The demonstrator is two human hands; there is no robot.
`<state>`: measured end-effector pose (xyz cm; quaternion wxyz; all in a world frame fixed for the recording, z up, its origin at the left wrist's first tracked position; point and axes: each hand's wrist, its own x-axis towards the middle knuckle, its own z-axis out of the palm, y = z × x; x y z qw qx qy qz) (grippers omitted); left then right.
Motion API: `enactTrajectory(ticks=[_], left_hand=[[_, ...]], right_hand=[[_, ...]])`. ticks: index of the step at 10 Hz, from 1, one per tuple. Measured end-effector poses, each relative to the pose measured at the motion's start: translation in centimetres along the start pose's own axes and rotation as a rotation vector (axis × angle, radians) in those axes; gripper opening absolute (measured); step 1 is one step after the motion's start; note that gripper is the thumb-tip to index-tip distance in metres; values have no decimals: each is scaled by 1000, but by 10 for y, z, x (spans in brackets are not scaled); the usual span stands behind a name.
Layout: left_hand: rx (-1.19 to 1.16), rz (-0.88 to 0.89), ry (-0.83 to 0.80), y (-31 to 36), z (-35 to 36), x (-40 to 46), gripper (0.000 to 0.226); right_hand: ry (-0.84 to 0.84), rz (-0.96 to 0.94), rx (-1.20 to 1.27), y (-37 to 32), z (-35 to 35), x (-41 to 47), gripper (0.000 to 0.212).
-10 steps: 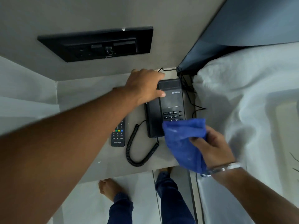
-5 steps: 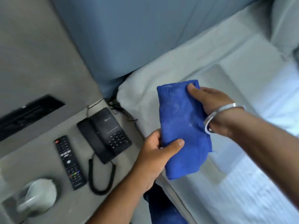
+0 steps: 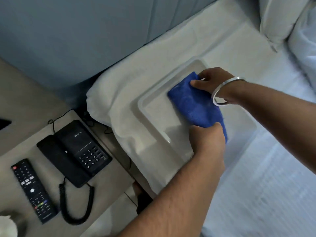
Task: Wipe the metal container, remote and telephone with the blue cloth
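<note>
On the bed, over a shallow pale tray (image 3: 152, 115), I am seeing the blue cloth (image 3: 193, 106) being held between both hands. The cloth is folded into a thick pad and is lying against the tray's inner floor toward its far right part. The right hand (image 3: 212, 81), with a silver bangle (image 3: 227, 91) on the wrist, is pinching the cloth's upper end, so that grip is clenched on the fabric. The left hand (image 3: 206, 139) is reaching in from below and closing its grip on the cloth's lower end. The tray is resting on a white pillow (image 3: 119, 93) at the head of the bed (image 3: 265, 177).

Moving outward to the left, the black telephone (image 3: 77, 151) is sitting on the tabletop (image 3: 109, 189), handset in its cradle, coiled cord looping toward the front edge. The black remote (image 3: 32, 189) is lying just beside it, further left. At the bottom left corner a pale blurred shape is showing; I cannot tell whether it is the metal container.

I am judging that the wiping of the telephone and remote is either finished or paused, since the cloth is well apart from both, and nothing on their surfaces is telling me which. Both hands are busy with the cloth at the tray, so I am reading this as a setting-down or refolding step, possibly near the end.
</note>
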<state>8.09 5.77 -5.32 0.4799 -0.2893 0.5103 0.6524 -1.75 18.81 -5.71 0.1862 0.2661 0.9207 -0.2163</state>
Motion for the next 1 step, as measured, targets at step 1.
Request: enactTrajectory(ticks=[1], left_hand=[[77, 60, 58, 12, -11, -17, 23]], right_hand=[[127, -53, -110, -5, 4, -6, 39]])
